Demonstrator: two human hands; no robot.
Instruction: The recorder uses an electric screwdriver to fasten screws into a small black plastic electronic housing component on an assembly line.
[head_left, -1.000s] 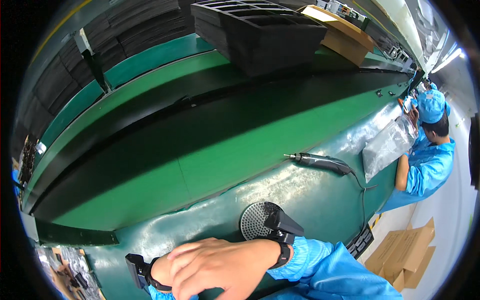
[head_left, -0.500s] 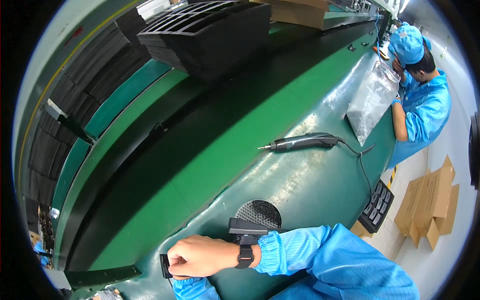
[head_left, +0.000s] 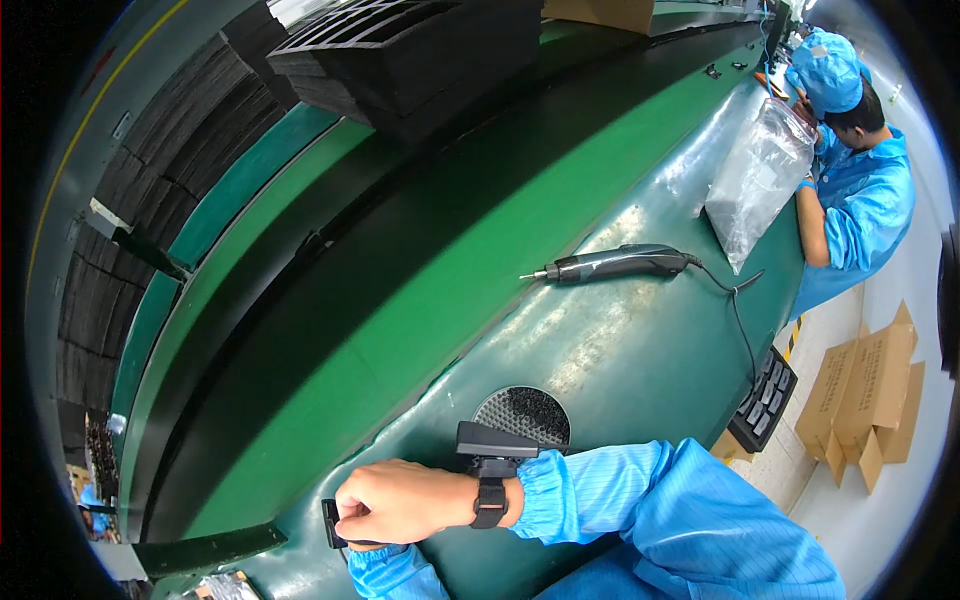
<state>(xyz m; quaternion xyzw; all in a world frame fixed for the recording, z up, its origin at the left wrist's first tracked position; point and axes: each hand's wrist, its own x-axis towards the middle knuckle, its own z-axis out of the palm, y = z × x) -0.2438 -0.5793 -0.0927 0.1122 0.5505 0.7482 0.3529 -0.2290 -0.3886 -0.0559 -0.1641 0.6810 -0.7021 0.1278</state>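
My right hand (head_left: 405, 503) reaches across from the right, its fingers curled closed over my left wrist. A black strap (head_left: 490, 502) with a flat black device (head_left: 495, 440) is round my right wrist. Just beyond my right knuckles sits a small black block (head_left: 331, 523), against my left wrist; whether my fingers grip it is hidden. My left sleeve (head_left: 398, 574) comes in from the lower edge, and my left hand is covered by the right. Nearby on the bench lies a round dish (head_left: 522, 412) of small dark parts. Farther off rests a black electric screwdriver (head_left: 625, 264) with its cord.
A green conveyor belt (head_left: 420, 290) runs alongside the bench, bearing stacked black foam trays (head_left: 420, 65). A clear plastic bag (head_left: 757, 180) lies near a co-worker (head_left: 850, 190) in blue. A black tray of parts (head_left: 765, 402) and cardboard boxes (head_left: 862, 385) stand at the right.
The view has shifted slightly, so the bench things sit a little farther right. My right hand keeps its place over my left wrist, with its fingers still curled.
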